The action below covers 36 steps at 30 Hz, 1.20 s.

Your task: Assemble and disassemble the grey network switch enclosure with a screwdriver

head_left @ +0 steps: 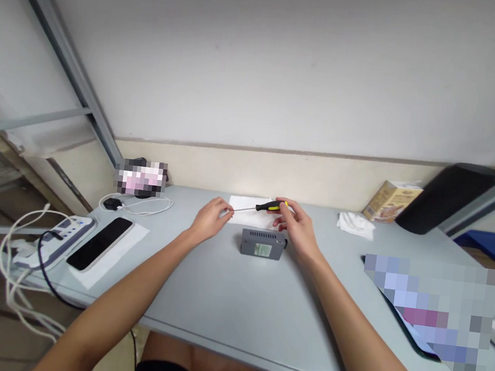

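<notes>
A screwdriver [267,206] with a black and yellow handle and a thin metal shaft lies nearly level in the air. Its handle is in the fingers of my right hand [297,226], and its tip points left. At that tip, the fingertips of my left hand [211,218] are pinched together; whatever sits between them is too small to make out. Just below and between both hands, a dark grey box-shaped device [262,244] with a slotted top edge and a pale label stands on the table. Behind the screwdriver lies a white sheet of paper [243,203].
On the left are a phone [100,244] on white paper, a power strip [58,240] with cables, and a charger [113,204]. To the right are crumpled tissue [355,224], a yellow carton [392,201], a black cylinder-like object [448,198] and a blurred flat item [430,310].
</notes>
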Tool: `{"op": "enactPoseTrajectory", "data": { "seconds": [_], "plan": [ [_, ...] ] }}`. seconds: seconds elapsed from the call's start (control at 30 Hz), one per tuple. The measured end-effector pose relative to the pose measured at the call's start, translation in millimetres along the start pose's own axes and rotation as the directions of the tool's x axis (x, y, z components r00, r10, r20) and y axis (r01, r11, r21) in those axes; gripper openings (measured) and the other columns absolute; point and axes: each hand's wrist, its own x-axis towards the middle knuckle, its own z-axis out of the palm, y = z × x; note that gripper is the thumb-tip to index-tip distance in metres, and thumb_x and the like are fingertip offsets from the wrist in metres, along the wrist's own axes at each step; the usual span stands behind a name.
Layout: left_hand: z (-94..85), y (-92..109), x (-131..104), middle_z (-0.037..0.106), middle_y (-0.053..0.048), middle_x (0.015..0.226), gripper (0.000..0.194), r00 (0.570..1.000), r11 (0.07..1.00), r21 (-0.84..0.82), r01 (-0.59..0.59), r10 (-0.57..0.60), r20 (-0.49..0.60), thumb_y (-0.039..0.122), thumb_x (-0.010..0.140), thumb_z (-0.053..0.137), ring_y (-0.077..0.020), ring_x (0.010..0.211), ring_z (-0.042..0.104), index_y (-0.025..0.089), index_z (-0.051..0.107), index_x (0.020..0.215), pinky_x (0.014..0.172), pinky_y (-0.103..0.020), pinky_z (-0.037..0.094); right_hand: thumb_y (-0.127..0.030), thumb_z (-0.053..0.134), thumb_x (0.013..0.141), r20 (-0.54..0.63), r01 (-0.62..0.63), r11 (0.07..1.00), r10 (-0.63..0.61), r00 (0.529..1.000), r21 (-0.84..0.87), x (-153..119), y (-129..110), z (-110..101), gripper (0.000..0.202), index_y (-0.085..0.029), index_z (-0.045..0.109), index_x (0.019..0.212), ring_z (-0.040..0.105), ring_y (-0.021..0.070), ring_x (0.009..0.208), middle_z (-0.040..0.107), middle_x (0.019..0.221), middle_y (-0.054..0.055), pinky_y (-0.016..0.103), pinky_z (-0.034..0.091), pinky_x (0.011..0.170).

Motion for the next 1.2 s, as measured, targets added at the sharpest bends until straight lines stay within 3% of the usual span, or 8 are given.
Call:
{"op": "enactPoseTrajectory", "data": {
  "seconds": [0.3, 0.43, 0.57, 0.77, 1.07, 1.2],
  "plan": [
    [0.0, -3.1, -0.6, 0.069, -0.005, 0.108, 0.016, 0.998, 0.998, 0.005, -0.065, 0.065, -0.017, 0.031, 0.103, 0.06, -0.0223, 0.102, 0.066, 0.023, 0.074, 0.103, 0.091, -0.035, 0.052, -0.075, 0.075, 0.075, -0.007, 0.01, 1.0, -0.01, 1.0, -0.015, 0.4, -1.9, -1.4, 0.067, -0.022, 0.07, 0.116, 0.06, 0.0144, 0.063, 0.08, 0.092, 0.008, 0.029, 0.046, 0.061],
    [-2.0, -3.5, -0.7, 0.069, -0.006, 0.108, 0.019, 0.989, 0.989, 0.014, -0.146, 0.146, -0.016, 0.032, 0.105, 0.057, -0.0227, 0.103, 0.065, 0.023, 0.074, 0.107, 0.089, -0.035, 0.052, -0.076, 0.074, 0.076, -0.014, 0.053, 0.998, -0.054, 0.998, -0.025, 2.7, -0.6, -2.4, 0.066, -0.022, 0.07, 0.115, 0.059, 0.0143, 0.062, 0.079, 0.087, 0.007, 0.029, 0.046, 0.059],
    [-6.6, 4.6, -1.7, 0.07, -0.007, 0.106, 0.022, 0.957, 0.958, 0.033, -0.285, 0.286, -0.046, 0.032, 0.108, 0.054, -0.0229, 0.1, 0.065, 0.022, 0.073, 0.11, 0.089, -0.037, 0.051, -0.076, 0.071, 0.081, -0.053, 0.146, 0.988, -0.148, 0.988, -0.042, 4.9, -1.9, -4.7, 0.063, -0.023, 0.07, 0.114, 0.057, 0.0133, 0.059, 0.074, 0.081, 0.004, 0.028, 0.045, 0.056],
    [-11.3, 33.6, -7.8, 0.072, -0.008, 0.102, 0.026, 0.892, 0.907, 0.017, -0.421, 0.418, -0.173, 0.033, 0.11, 0.05, -0.0211, 0.095, 0.065, 0.021, 0.072, 0.109, 0.087, -0.037, 0.051, -0.068, 0.067, 0.091, -0.142, 0.278, 0.961, -0.277, 0.95, -0.014, 0.2, -21.3, -10.1, 0.048, -0.026, 0.069, 0.114, 0.058, 0.0113, 0.06, 0.064, 0.08, -0.001, 0.026, 0.046, 0.056],
    [-6.7, 52.5, -14.3, 0.072, -0.008, 0.1, 0.028, 0.897, 0.901, -0.098, -0.422, 0.399, -0.191, 0.039, 0.109, 0.053, -0.0204, 0.094, 0.067, 0.022, 0.075, 0.105, 0.088, -0.037, 0.054, -0.064, 0.067, 0.095, -0.146, 0.476, 0.879, -0.474, 0.868, -0.027, -20.1, -56.5, -1.5, 0.041, -0.025, 0.068, 0.108, 0.06, 0.0098, 0.055, 0.072, 0.089, 0.002, 0.026, 0.049, 0.053],
    [-9.8, 58.0, -16.5, 0.071, -0.007, 0.106, 0.03, 0.928, 0.924, -0.124, -0.361, 0.342, -0.148, 0.043, 0.11, 0.051, -0.0208, 0.101, 0.066, 0.023, 0.072, 0.117, 0.094, -0.036, 0.053, -0.064, 0.067, 0.094, -0.193, 0.501, 0.863, -0.502, 0.843, -0.058, -22.0, -60.7, -2.2, 0.042, -0.023, 0.068, 0.105, 0.061, 0.0095, 0.053, 0.069, 0.082, 0.0, 0.025, 0.051, 0.053]
  ]
}}
